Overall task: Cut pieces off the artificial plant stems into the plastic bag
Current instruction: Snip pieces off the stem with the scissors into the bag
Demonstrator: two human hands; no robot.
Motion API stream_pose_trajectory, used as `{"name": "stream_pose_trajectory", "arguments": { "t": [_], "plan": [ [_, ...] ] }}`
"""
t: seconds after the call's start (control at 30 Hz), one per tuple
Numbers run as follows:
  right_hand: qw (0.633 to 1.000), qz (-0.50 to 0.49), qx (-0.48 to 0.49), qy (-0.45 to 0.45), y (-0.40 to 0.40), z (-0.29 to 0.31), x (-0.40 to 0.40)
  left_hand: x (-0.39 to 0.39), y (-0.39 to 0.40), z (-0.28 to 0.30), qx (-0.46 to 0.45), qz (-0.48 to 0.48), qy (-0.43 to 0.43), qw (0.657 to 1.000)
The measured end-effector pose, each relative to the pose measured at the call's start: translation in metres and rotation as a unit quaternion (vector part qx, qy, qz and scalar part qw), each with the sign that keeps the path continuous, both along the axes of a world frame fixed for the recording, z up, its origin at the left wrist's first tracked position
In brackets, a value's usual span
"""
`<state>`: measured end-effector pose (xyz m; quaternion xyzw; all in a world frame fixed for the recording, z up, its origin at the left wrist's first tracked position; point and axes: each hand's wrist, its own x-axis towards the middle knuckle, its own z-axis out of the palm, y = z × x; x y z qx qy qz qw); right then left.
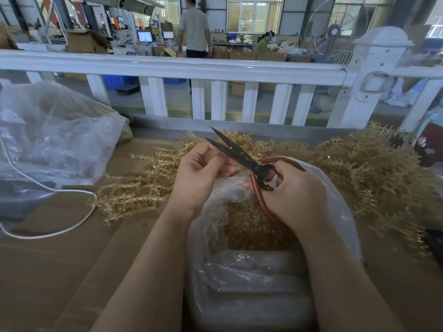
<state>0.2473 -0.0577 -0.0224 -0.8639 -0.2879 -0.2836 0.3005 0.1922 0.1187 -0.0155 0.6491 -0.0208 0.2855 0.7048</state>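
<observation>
Red-handled scissors [239,155] gripped by right hand [291,191], blades parted over plastic bag [335,204]; left hand [200,174] fingers curled near blades, contents unclear. Golden stems [374,168] along desk far edge.

A factory workshop floor: beyond the white railing [167,65] across the middle of the frame stand machines with lit screens [144,36] at upper left, stacked cardboard boxes [242,55] at upper centre, an industrial pedestal fan [335,32] at upper right, and large windows [254,14] behind.
</observation>
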Motion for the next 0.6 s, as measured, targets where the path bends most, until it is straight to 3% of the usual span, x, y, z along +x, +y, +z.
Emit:
{"name": "stream_pose_trajectory", "arguments": {
  "t": [0.6],
  "plan": [
    [1.0,0.002,0.008,-0.029,0.0003,-0.0068,0.0071,0.0001,-0.0016,-0.0002,0.018,0.01,0.007,1.0]
  ]
}}
